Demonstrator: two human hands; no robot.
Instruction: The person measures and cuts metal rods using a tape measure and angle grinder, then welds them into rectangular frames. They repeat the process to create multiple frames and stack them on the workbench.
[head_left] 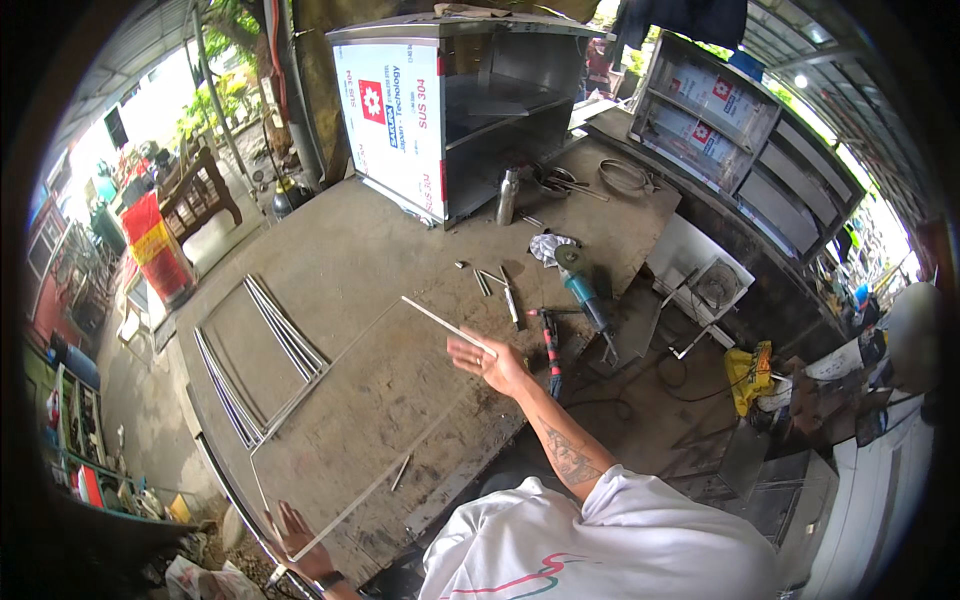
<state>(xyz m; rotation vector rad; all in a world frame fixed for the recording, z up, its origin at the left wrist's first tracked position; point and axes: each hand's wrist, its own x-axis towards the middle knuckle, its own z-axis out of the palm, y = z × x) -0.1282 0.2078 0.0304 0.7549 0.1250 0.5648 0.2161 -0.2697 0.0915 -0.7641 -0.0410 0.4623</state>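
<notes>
A rectangular frame of thin metal bars (448,325) lies over the worktable in front of me. My right hand (488,366) is at its right corner, fingers stretched out to the left against the bar, with a ring on one finger. My left hand (294,534) is at the near left corner, its fingers spread beside the bar. Whether either palm presses on the frame, I cannot tell. Left of the frame, several long metal strips (284,325) lie in two bundles, close to a joined bar. A short thin rod (401,472) rests on the table inside the frame.
An angle grinder (586,295), a red-and-black tool (550,345), a marker-like stick (512,306) and a metal bottle (508,196) are on the worktable (390,240). A metal cabinet (395,125) stands at the back. Another cabinet (735,140) is far right; a yellow bag (748,376) lies lower right.
</notes>
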